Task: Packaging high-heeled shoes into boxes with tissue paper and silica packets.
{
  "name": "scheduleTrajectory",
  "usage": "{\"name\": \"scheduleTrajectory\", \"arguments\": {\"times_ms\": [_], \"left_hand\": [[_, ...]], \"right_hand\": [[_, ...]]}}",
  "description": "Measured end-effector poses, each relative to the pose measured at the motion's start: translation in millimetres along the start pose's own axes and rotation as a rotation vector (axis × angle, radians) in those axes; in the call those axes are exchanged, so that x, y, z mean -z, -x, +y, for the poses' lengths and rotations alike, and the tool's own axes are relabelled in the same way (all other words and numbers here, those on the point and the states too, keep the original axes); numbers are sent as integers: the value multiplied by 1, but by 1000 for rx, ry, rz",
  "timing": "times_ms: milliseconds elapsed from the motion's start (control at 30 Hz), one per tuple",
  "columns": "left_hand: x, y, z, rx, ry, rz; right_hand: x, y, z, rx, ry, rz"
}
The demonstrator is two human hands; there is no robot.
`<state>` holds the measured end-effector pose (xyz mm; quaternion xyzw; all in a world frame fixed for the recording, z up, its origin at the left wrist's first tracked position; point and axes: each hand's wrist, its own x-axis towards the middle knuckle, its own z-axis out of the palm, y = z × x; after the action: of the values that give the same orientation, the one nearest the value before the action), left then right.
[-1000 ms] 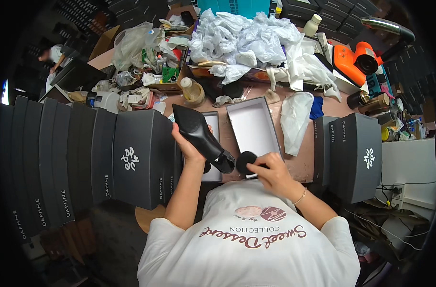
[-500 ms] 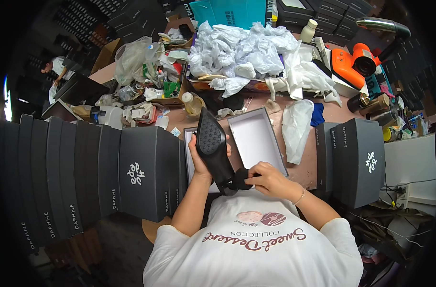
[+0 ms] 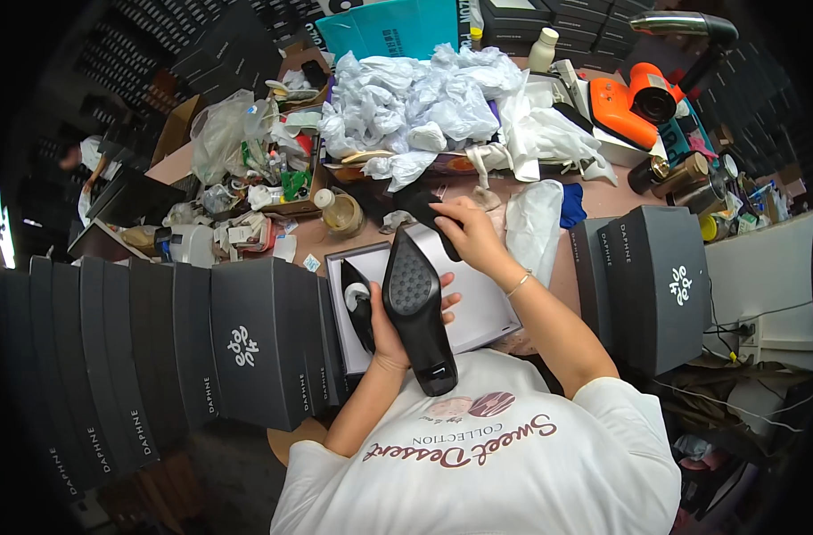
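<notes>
In my left hand is a black pointed shoe, its textured sole turned up and its heel end toward me. The thumb and fingers wrap round its sides. Farther off, my right hand pinches a black cloth past the shoe's toe. A second black shoe with white stuffing lies in the open shoe box beneath my hands. Part of the box is hidden by the held shoe and my left hand.
Grey shoe boxes stand in a row at left, with more boxes at right. Crumpled white tissue paper fills a container behind. A bottle of yellowish liquid and an orange device share the table. Far left, a person shows.
My right hand has moved from the shoe's heel to beyond its toe with the black cloth. The held shoe has shifted toward me and right, uncovering the other shoe. The view has shifted.
</notes>
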<state>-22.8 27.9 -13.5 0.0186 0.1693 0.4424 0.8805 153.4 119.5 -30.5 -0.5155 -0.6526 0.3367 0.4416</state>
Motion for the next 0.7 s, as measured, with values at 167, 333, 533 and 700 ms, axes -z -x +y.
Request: {"name": "scheduleTrajectory", "arguments": {"times_ms": [167,333,533,700], "left_hand": [[35,26,-25,172,-150,-154],[53,22,10,111,-318,-63],[14,31,-3,169,-602,299],[19,22,7,220,-985,110]], "right_hand": [[16,31,-11,-274,-408,11],[47,68,-33,-119,-141,168],[26,83,-87,847,439,-408],[42,32,-57,630,449,-14]]}}
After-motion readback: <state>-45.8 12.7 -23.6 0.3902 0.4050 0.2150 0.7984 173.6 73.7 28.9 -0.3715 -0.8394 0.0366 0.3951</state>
